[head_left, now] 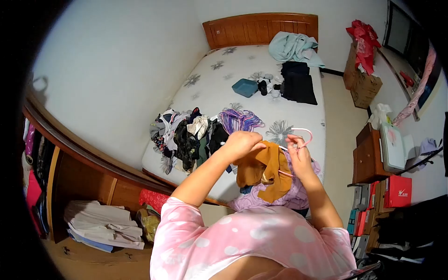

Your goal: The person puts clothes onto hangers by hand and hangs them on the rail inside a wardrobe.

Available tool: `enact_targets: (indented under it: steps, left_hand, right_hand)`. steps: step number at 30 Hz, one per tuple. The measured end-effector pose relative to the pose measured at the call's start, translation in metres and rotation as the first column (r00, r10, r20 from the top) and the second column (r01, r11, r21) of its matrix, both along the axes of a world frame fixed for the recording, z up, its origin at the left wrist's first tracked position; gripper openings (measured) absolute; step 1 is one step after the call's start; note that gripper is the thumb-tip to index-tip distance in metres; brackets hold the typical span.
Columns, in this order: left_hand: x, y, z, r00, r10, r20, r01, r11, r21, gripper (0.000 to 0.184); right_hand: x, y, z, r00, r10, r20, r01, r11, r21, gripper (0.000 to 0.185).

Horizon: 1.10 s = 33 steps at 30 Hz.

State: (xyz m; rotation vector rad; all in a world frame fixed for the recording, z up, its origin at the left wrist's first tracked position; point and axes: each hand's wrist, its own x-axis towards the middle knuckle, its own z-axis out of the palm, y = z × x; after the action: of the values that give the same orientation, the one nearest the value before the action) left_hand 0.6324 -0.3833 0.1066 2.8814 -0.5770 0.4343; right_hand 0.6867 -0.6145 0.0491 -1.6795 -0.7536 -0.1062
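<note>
A mustard-brown garment [275,163] hangs in front of me, partly on a pink clothes hanger [310,135]. My left hand [246,143] is closed on the upper left edge of the garment. Just below the hook, my right hand [298,153] grips the hanger near its neck. The hanger's lower bar shows at the garment's right side, while the rest is covered by cloth. Under and behind the garment lies a lilac cloth [301,191]. More hangers, purple and pink, form a bundle [239,120] on the bed beyond my left hand.
A heap of mixed clothes [186,140] lies on the patterned mattress [210,88]. Farther back are a teal bin [245,87], small balled items [270,86], folded dark clothes [298,83] and a pale green blanket [291,46]. An open wardrobe [84,182] stands left; boxes [396,191] are stacked right.
</note>
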Motion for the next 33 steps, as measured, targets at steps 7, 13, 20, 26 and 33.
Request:
enact_targets:
  steps: [7,13,20,26,33]
  left_hand:
    - [0.006,-0.049,-0.006,0.995,-0.08,-0.051,0.067,0.971,-0.228,0.026]
    - [0.006,-0.039,0.007,0.985,0.158,-0.064,-0.17,0.928,-0.332,0.03]
    - [0.002,0.006,-0.006,0.934,0.336,-0.122,-0.295,0.532,-0.794,0.034]
    - [0.012,0.024,-0.026,0.957,0.277,-0.09,-0.177,0.306,-0.936,0.047]
    - [0.007,0.009,-0.012,0.969,0.18,-0.168,-0.179,0.05,-0.983,0.047]
  right_hand:
    - [-0.004,0.026,0.024,0.979,0.02,0.203,-0.002,0.996,-0.088,0.043]
    - [0.011,0.013,0.042,0.96,-0.101,0.26,0.051,0.981,0.189,0.02]
    - [0.011,-0.029,-0.007,0.976,-0.133,-0.173,0.181,0.938,0.296,0.015]
    - [-0.005,-0.005,-0.035,0.999,0.042,0.012,-0.042,0.999,-0.006,0.009]
    - [-0.004,0.034,-0.031,0.978,0.161,0.13,-0.163,0.987,0.008,0.015]
